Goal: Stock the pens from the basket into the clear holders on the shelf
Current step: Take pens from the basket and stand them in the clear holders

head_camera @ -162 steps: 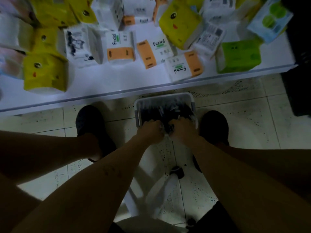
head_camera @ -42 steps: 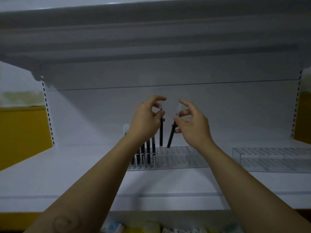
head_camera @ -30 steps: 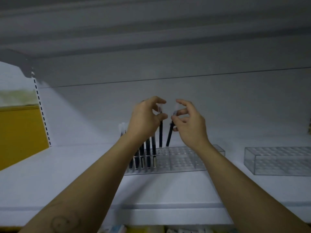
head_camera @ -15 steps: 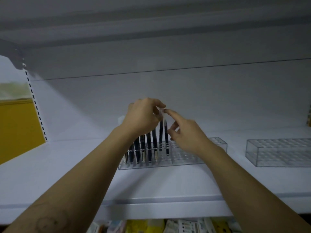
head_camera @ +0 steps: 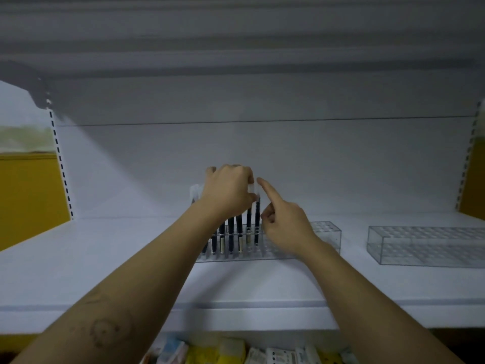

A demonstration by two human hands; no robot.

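On the white shelf (head_camera: 105, 264) stands a clear holder (head_camera: 326, 233) with several dark pens (head_camera: 231, 232) upright in its left end. My left hand (head_camera: 227, 191) is above them, its fingertips pinching the clear cap of one pen (head_camera: 248, 219). My right hand (head_camera: 284, 223) is just to the right. Its index finger is straight and touches the top of the rightmost pen (head_camera: 257, 222), while its other fingers are curled and hold nothing. The basket is out of view.
A second clear holder (head_camera: 425, 245) with no pens in it stands further right on the same shelf. Another shelf board hangs overhead. Yellow panels flank the bay. Packaged goods (head_camera: 231, 352) show on the shelf below the front edge.
Both hands rose from the basket on the floor to the shelf, each with a pen. The two pens went down into the holder, and my right hand released its pinch, leaving one finger on the pen's top.
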